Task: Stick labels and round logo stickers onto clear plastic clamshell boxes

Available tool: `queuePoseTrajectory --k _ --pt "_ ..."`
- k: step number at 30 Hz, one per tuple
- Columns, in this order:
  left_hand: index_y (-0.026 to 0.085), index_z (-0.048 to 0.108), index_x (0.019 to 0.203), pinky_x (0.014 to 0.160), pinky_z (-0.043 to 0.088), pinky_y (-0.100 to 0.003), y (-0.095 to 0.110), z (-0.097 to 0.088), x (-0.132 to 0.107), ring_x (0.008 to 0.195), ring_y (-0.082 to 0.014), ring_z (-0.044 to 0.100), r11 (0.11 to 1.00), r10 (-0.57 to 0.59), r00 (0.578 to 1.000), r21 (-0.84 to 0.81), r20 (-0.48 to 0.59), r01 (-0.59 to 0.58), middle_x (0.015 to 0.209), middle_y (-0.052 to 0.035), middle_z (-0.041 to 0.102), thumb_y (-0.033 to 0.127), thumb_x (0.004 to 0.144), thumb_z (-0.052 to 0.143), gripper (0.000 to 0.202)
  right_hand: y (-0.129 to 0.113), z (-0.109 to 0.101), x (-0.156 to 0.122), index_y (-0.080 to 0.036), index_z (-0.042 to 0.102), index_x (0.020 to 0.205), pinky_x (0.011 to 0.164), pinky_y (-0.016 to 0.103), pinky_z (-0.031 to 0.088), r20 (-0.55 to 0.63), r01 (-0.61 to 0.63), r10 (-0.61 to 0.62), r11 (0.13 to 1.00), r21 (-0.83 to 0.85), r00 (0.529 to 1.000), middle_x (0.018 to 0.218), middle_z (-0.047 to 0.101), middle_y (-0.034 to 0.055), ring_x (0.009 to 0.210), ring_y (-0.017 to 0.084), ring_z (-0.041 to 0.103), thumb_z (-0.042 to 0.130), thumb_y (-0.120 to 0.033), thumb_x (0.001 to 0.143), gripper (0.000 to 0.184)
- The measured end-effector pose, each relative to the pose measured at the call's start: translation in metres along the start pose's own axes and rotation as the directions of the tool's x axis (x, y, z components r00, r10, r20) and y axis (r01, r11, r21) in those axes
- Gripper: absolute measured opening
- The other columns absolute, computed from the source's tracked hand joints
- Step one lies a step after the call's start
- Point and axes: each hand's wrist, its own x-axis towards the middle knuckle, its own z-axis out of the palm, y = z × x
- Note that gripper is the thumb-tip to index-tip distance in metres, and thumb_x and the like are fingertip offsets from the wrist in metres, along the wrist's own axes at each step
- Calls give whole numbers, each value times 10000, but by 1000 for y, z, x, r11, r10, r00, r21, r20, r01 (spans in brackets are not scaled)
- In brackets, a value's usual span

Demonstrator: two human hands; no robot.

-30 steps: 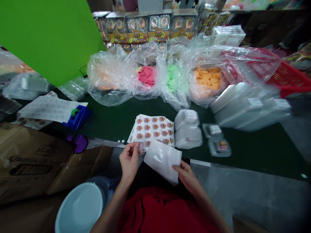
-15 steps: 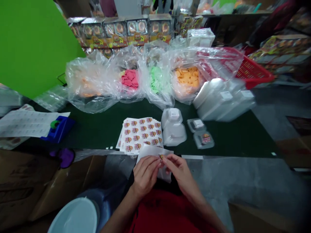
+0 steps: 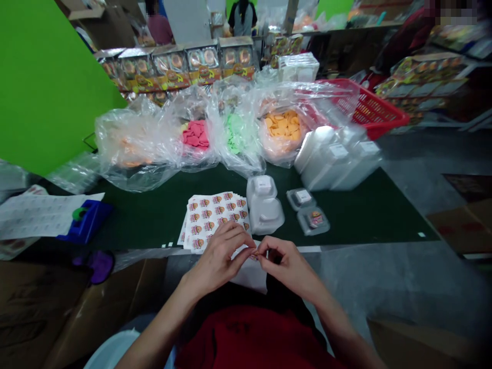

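Note:
My left hand (image 3: 219, 256) and my right hand (image 3: 286, 261) meet at the near edge of the green table (image 3: 154, 215), fingertips pinched together on a small colourful sticker (image 3: 254, 253). A white backing sheet (image 3: 251, 274) lies under both hands on my lap. Just beyond my left hand, a stack of sticker sheets (image 3: 213, 218) printed with burger pictures rests on the table. To the right of the sheets stand two white clamshell boxes (image 3: 264, 205), stacked, and two small clear lidded boxes (image 3: 311, 215).
Clear bags of pink (image 3: 196, 136), green (image 3: 236, 133) and orange (image 3: 282, 125) pieces line the table's back. A pile of white boxes (image 3: 336, 156) and a red basket (image 3: 371, 110) sit at right. A blue tape dispenser (image 3: 86, 220) is at left. Cardboard boxes (image 3: 46, 307) stand below.
My hands came together from holding the white sheet apart to pinching a small sticker between them. The sheet dropped lower onto my lap. The view tilted up.

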Motion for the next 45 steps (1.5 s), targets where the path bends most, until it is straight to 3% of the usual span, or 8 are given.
queuePoseTrajectory --k 3,6,10,18,30,36,40,45 --pt "224 703 1001 878 497 -382 3 0 17 944 -234 629 1000 16 1000 11 9 -16 934 -65 715 273 1068 554 171 3 -10 0 -244 790 895 616 278 400 -51 -35 39 997 66 998 774 685 -19 678 153 555 704 -260 859 95" --pt "213 683 984 906 494 -383 6 4 37 977 -233 636 998 -15 992 -66 -125 7 972 -75 713 284 1069 559 166 8 -29 0 -267 810 1139 649 290 445 -191 -30 76 972 233 979 815 703 -11 689 157 571 769 -331 830 318" --pt "202 681 922 798 497 -309 2 12 71 863 -186 633 954 -217 928 -267 -302 136 930 -45 702 323 1029 635 168 17 -58 -3 -246 812 1139 663 300 473 -370 35 90 948 317 925 785 709 9 712 168 604 819 -411 816 362" --pt "172 695 815 609 433 -237 -22 30 110 650 -129 571 787 -440 888 -533 -135 310 730 2 663 396 889 762 245 41 -68 -5 -217 821 1040 646 294 464 -398 39 131 919 392 908 773 724 32 723 170 624 803 -454 851 304" --pt "163 698 778 638 450 -244 -27 21 124 656 -135 593 794 -422 905 -462 47 394 721 -5 681 406 835 763 258 47 -68 6 -218 815 1025 663 292 474 -419 89 95 913 399 903 790 728 31 733 170 631 786 -435 871 268" --pt "163 691 770 631 432 -251 -27 21 124 647 -135 579 813 -453 891 -391 42 432 713 3 674 380 838 740 232 40 -61 17 -241 795 1099 773 329 519 -451 170 -41 953 249 891 913 733 38 847 194 658 709 -385 943 229" --pt "167 696 778 653 440 -262 -26 25 120 669 -145 593 843 -440 898 -341 7 416 721 2 679 359 871 718 215 30 -52 31 -286 774 1238 857 370 515 -400 260 -271 962 -84 876 1049 645 52 952 209 618 595 -308 1023 280" --pt "181 720 816 693 455 -278 -30 33 114 710 -153 587 910 -404 910 -143 -95 389 779 -1 664 275 905 709 131 31 -42 43 -246 776 1262 917 444 505 -336 266 -440 850 -454 833 1029 570 83 1013 263 557 556 -255 1043 311"
